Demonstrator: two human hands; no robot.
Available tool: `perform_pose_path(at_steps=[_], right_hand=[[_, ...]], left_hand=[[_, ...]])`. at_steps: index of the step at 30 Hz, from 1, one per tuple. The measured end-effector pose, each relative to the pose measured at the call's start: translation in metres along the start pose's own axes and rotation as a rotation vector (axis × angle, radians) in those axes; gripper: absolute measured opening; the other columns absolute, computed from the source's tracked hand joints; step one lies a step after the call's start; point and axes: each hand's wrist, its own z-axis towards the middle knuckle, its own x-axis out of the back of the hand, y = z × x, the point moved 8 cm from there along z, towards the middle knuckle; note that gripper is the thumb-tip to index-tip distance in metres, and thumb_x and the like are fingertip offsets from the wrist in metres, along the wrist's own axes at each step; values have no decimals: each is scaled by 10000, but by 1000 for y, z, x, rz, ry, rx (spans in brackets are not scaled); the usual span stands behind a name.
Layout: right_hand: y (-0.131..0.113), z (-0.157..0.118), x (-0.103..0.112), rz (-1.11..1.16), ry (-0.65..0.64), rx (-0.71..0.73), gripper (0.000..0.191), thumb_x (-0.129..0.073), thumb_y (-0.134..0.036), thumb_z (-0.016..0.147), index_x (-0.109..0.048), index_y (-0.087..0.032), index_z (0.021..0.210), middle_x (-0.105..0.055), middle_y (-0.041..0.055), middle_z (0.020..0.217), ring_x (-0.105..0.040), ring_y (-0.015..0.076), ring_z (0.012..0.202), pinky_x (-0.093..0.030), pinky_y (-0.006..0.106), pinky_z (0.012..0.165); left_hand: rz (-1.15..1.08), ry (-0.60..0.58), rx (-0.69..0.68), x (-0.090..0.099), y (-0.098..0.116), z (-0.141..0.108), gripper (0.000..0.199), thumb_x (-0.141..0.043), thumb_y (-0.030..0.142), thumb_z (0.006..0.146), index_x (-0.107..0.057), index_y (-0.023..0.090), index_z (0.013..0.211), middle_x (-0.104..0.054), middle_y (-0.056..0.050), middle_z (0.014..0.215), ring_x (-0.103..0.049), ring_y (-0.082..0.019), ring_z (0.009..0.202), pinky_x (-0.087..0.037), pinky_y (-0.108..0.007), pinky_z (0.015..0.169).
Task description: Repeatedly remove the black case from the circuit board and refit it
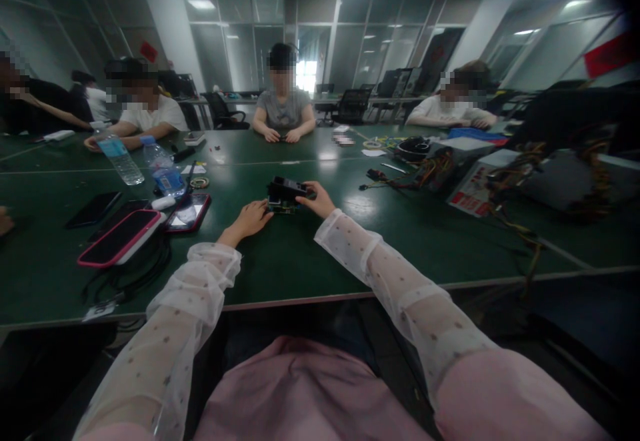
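The step in hand is looking like the handling of a black part [289,188] over a small board [286,211], the two being either joined or parted, and a single view is not showing which; the right hand [321,201] is pinching the black part at its right end, thumb on the near side; the left hand [250,220] is resting palm down, fingers loosely bent and held close, its tips touching or nearly touching the board's left edge.

The next move is calling, I judge, for an even grip on the black part and a steadying left hand, since the board is looking light enough to slide; whether the two pieces are touching is staying too dim to tell.

Both pieces are lying between the hands, the board low over the green table [300,261], the black part just above it; to the left, a tablet [196,213], a pink-rimmed phone [117,238] and two bottles [120,156] [165,173] are standing or lying well apart; to the right, wires [435,168] are trailing beside a metal box [475,188].
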Motion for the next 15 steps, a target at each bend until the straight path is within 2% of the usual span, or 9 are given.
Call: perform_pose_path(at_steps=[7, 10, 13, 15], right_hand=[[-1, -4, -9, -83, -131, 13, 656, -809, -512, 633, -544, -197, 1143, -650, 77, 1004, -619, 263, 976, -489, 473, 903], [4, -6, -12, -188, -160, 18, 634, -820, -465, 631, -553, -208, 1145, -642, 73, 1007, -604, 272, 1001, -475, 488, 917], [10, -8, -16, -267, -202, 16, 618, -831, -425, 625, -561, -198, 1132, -634, 74, 983, -595, 274, 991, -470, 491, 919], [12, -9, -18, -293, -220, 17, 612, -833, -410, 627, -560, -196, 1132, -629, 72, 970, -593, 271, 981, -467, 490, 922]], left_hand=[[-22, -11, 17, -3, -4, 0, 471, -355, 460, 987, -545, 173, 1307, -466, -139, 1465, -378, -301, 1383, -310, -497, 1119], [-80, 22, 44, -2, -8, 0, 591, -373, 514, 969, -404, 145, 1430, -363, -175, 1527, -334, -316, 1411, -302, -505, 1120], [-142, 78, 85, 0, -14, -1, 831, -447, 630, 903, -202, 134, 1523, -216, -207, 1584, -238, -333, 1456, -279, -507, 1129], [-178, 90, 96, 0, -15, 0, 922, -477, 681, 864, -136, 158, 1542, -214, -205, 1585, -236, -338, 1456, -270, -514, 1128]])
